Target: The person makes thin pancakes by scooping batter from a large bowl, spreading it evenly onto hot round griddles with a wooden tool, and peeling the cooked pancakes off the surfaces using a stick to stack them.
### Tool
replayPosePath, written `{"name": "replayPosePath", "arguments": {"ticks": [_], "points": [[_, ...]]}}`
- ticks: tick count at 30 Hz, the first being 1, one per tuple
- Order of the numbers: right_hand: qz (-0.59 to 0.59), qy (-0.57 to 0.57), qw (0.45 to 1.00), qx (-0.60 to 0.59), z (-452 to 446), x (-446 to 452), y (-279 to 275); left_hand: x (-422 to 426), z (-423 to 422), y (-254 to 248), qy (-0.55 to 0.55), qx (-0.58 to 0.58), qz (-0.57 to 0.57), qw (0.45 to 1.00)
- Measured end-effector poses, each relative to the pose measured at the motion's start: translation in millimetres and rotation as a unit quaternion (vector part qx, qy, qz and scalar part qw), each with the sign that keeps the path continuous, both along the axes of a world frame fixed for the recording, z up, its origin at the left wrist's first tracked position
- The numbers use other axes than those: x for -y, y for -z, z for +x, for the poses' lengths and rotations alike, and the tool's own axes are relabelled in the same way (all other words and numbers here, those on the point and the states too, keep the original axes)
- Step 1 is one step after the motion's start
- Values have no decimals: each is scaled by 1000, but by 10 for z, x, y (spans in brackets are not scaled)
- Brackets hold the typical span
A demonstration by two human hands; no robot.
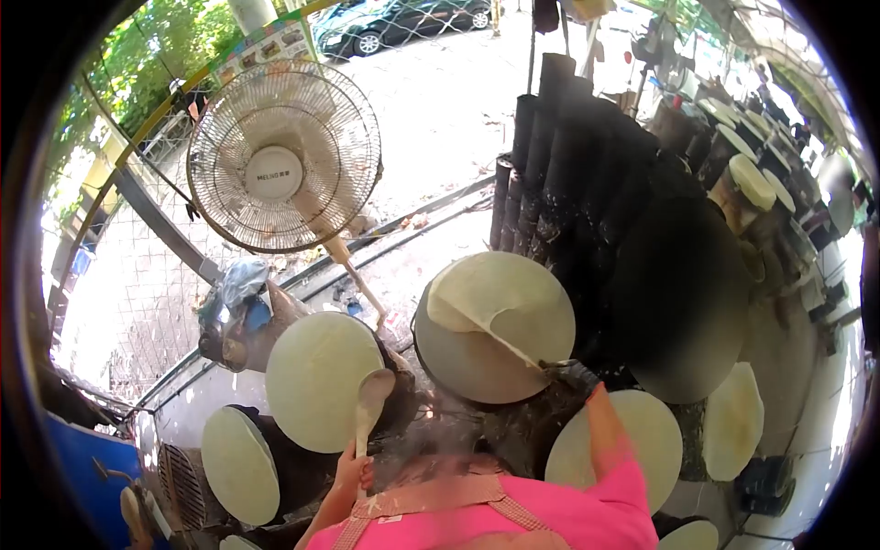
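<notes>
This looks like a half-open food workshop: a round griddle (454, 365) with a thin pale sheet (478, 278) partly lifted off it, more pale discs (321, 380) standing around, and an apron (429, 500) on the person. A wire fence (137, 310) and a fan (275, 172) edge it; a car (403, 27) and trees (174, 35) show beyond in daylight.

Upper garment (588, 510): bright pink, lower edge of view at 5 to 6 o'clock, with a loose right sleeve (625, 488) at 5 o'clock. Apron (448, 495): brownish bib section at 6 o'clock, two finely patterned straps (524, 514) angled toward 5 and 7 o'clock. Right hand (576, 376), 4 o'clock: dark glove. Left hand (352, 471), 7 o'clock: bare.
</notes>
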State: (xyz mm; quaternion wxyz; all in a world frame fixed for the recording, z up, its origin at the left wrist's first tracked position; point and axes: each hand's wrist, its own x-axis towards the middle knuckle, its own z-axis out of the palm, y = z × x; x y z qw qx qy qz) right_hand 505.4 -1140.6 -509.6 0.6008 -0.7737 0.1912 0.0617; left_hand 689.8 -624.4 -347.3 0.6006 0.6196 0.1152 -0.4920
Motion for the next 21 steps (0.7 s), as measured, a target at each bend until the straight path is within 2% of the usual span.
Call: {"name": "replayPosePath", "arguments": {"ticks": [1,2,3,5,7,10,15,16,17,18,19,21], "points": [[-10,21,1000,0,35,155,45,11,-48,-63,-33,5,-1,999],[144,181,973,-6,164,103,-338,13,-54,-77,-35,7,-4,999],[279,350,894,28,306,34,-773,-5,-68,-78,-35,7,-3,999],[144,271,936,-172,672,-5,-1427,-40,-102,3,-41,-9,14,999],[125,149,975,-110,559,-31,-830,-76,-92,29,-31,-15,10,999],[134,56,989,-22,308,154,76,-102,-132,-3,-37,-29,-14,999],[128,137,979,78,488,498,360,-220,-222,-23,-65,-26,-36,997],[257,264,930,-2,737,272,-597,-243,-249,-34,-68,-23,-25,997],[189,214,953,-103,943,181,-1154,-257,-256,-21,-66,-21,-28,997],[99,139,981,-89,1044,290,-786,-291,-253,19,-64,-20,-27,997],[69,50,996,-30,957,236,-825,-361,-267,48,-65,-21,-23,997],[-101,-113,988,41,669,204,-576,-401,-284,95,-80,-28,-10,996]]}}
